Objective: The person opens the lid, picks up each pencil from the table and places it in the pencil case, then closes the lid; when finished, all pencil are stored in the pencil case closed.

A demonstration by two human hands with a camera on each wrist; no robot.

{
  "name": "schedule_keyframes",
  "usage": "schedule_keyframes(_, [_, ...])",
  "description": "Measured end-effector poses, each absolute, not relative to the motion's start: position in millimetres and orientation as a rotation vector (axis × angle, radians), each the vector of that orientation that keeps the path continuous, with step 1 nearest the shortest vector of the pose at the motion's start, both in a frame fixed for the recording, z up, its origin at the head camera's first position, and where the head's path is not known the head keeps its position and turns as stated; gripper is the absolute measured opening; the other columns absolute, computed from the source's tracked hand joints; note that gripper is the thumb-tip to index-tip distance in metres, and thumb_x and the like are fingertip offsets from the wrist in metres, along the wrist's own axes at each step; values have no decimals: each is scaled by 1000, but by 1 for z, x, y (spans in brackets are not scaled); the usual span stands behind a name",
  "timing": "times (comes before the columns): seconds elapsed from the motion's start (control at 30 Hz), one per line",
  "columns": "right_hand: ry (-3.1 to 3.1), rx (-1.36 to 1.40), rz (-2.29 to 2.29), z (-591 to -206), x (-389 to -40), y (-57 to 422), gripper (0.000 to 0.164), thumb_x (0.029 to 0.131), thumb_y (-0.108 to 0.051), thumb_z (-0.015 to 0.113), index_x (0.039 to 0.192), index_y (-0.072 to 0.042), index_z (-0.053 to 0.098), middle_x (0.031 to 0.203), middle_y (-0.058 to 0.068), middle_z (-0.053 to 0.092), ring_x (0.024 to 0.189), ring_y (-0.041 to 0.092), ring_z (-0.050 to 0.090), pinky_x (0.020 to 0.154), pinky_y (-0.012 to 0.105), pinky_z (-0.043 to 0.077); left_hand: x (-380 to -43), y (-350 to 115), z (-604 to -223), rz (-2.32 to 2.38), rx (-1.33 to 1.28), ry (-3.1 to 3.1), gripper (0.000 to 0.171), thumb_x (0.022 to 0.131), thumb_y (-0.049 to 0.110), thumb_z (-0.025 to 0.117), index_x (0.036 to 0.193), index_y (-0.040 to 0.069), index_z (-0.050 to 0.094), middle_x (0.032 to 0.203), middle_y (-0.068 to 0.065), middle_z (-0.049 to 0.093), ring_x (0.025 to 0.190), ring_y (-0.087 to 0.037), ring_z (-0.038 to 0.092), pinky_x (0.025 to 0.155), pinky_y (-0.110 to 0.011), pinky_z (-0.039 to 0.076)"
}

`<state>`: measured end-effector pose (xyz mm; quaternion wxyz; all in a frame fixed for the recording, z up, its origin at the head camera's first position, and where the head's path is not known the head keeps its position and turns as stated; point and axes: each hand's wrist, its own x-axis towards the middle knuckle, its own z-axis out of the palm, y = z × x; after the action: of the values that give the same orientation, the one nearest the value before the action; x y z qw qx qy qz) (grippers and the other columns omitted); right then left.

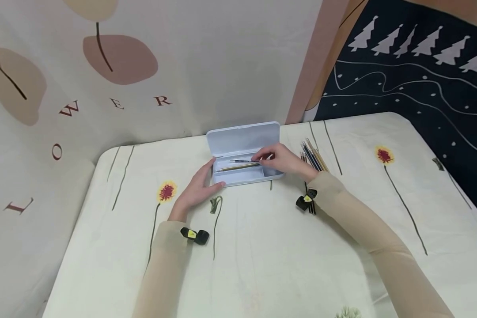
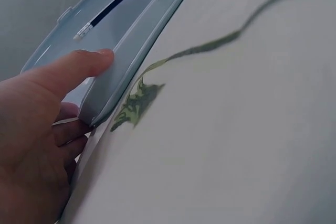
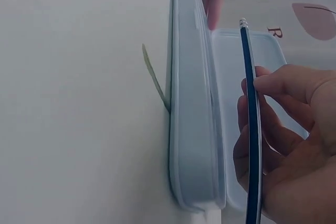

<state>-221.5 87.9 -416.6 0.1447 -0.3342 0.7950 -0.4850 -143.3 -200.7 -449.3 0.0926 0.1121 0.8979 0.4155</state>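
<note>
A light blue pencil case point(image 1: 244, 178) lies with its lid point(image 1: 244, 139) raised at the back. My left hand point(image 1: 197, 189) grips the case's left end, thumb point(image 2: 94, 64) over the front rim and the other fingers round the outer side. Between thumb and fingers, my right hand point(image 1: 280, 158) pinches a dark blue pencil point(image 3: 253, 129) over the case. That pencil's white eraser end points left, and its other end is hidden in the head view. Inside the case rests a gold-coloured pencil point(image 1: 237, 168).
Several blue, gold and dark pencils point(image 1: 314, 154) lie in a bunch right of the case, partly under the right wrist. A white cloth with printed flowers point(image 1: 270, 247) covers the table. A printed curtain point(image 1: 230, 66) hangs close behind the case.
</note>
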Motion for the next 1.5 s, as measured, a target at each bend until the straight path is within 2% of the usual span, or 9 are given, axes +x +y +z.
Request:
schedule_keyframes(0.23, [2299, -1010, -1335, -416, -228, 69, 21, 89, 5, 59, 104, 1, 73, 103, 12, 70, 86, 20, 60, 72, 28, 48, -143, -201, -449, 1242, 324, 2661, 84, 90, 28, 67, 155, 6, 17, 157, -17, 20, 144, -32, 16, 116, -45, 13])
schedule_keyframes(0.47, [2272, -1081, -1342, -422, -234, 56, 19, 88, 7, 59, 102, 4, 72, 102, 13, 71, 87, 20, 61, 72, 27, 48, -143, -201, -448, 1250, 320, 2663, 85, 90, 27, 67, 154, 5, 17, 156, -19, 21, 143, -33, 17, 116, -46, 14])
schedule_keyframes(0.8, [2291, -1002, -1298, -428, -237, 46, 21, 88, 6, 59, 103, 0, 73, 103, 9, 71, 91, 19, 62, 77, 28, 48, -142, -201, -450, 1267, 318, 2653, 84, 90, 27, 68, 154, 6, 17, 156, -19, 21, 143, -33, 17, 116, -47, 15])
schedule_keyframes(1.5, [2305, -945, -1320, -437, -233, 49, 18, 88, 6, 61, 102, 3, 72, 104, 13, 71, 102, 25, 62, 90, 32, 48, -143, -201, -452, 1256, 305, 2666, 83, 91, 27, 67, 154, 6, 18, 156, -18, 22, 143, -32, 17, 116, -45, 15])
